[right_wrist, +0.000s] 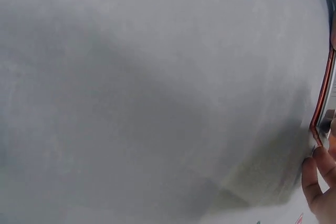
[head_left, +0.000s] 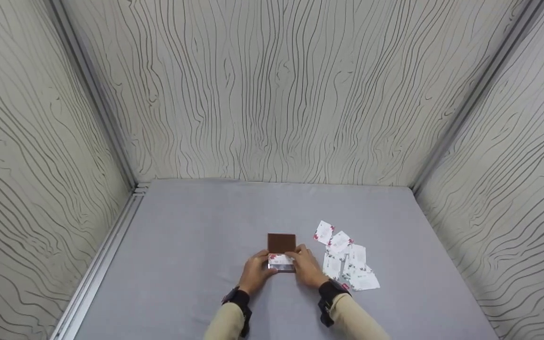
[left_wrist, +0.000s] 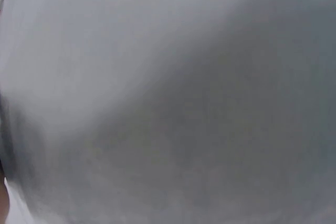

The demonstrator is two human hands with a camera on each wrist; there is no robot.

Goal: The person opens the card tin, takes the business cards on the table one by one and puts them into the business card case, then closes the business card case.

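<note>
A brown card holder (head_left: 281, 243) lies unfolded near the table's front middle, its upper flap bare brown. On its lower half, which has a shiny clear sleeve (head_left: 281, 267), is a white card (head_left: 279, 259) with red flowers. My left hand (head_left: 255, 273) grips the holder's left edge, thumb at the lower corner. At the right edge my right hand (head_left: 307, 267) pinches the holder, with a digit reaching over the card. The right wrist view catches the holder's reddish-brown edge (right_wrist: 323, 93) and fingertips at its corner. Only a sliver of skin shows in the left wrist view.
Several white cards (head_left: 358, 257) with printed flowers lie loosely overlapped right of my right hand. A small red item (head_left: 345, 286) sits by the right wristband. Grey cloth (head_left: 182, 236) covers the table, and patterned panels (head_left: 272, 94) enclose it.
</note>
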